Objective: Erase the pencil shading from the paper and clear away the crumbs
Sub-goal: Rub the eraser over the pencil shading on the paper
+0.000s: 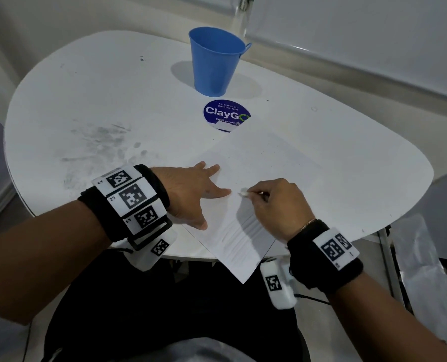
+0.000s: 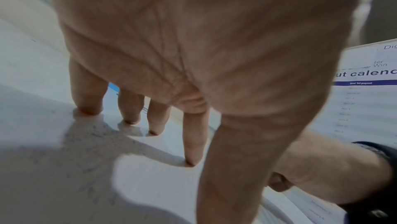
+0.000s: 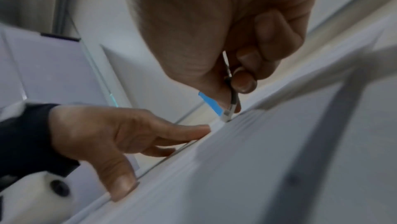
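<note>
Starting from the left, the white table (image 1: 91, 105) carries grey smudges (image 1: 99, 145). The left hand (image 1: 191, 194) lies flat, its grip released, fingers spread on the paper (image 1: 269, 158). Behind stand a blue bucket (image 1: 214, 61) and a round sticker (image 1: 226, 114). The right hand (image 1: 277, 202) pinches a white eraser (image 1: 244, 192) against the paper, near faint pencil shading (image 1: 245, 231).

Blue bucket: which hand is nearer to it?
Left, by a small margin. The left hand lies flat on the paper's left edge, closer to the blue bucket. The right hand pinches the eraser slightly nearer the person.
</note>
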`<state>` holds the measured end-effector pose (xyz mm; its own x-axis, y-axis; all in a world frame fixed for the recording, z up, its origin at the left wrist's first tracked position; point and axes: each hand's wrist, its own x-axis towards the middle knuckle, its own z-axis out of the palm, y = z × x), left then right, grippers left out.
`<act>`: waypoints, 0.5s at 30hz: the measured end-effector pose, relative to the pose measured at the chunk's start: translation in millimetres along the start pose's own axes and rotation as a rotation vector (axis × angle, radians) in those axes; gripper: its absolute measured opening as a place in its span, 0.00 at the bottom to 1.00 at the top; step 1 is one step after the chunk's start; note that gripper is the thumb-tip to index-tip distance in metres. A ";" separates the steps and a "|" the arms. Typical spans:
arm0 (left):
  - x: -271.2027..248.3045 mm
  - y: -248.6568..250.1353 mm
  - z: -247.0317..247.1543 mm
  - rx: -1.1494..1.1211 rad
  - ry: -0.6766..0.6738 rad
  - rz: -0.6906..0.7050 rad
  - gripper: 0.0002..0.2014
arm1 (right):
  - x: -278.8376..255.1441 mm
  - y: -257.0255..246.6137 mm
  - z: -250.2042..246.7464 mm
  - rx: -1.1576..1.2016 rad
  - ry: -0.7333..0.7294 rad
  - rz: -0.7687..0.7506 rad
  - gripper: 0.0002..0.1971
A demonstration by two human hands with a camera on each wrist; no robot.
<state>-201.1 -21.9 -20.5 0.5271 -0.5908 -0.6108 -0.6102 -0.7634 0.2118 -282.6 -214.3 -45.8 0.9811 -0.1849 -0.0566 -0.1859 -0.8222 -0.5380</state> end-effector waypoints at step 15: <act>1.0 0.5 -0.6 -0.009 0.005 0.021 0.45 | 4.8 -1.2 9.8 -0.018 0.003 -0.046 0.08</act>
<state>-200.6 -23.0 -20.5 0.5172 -0.6079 -0.6025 -0.6156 -0.7533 0.2315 -277.2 -209.0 -53.7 0.9885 -0.1479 -0.0299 -0.1415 -0.8394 -0.5248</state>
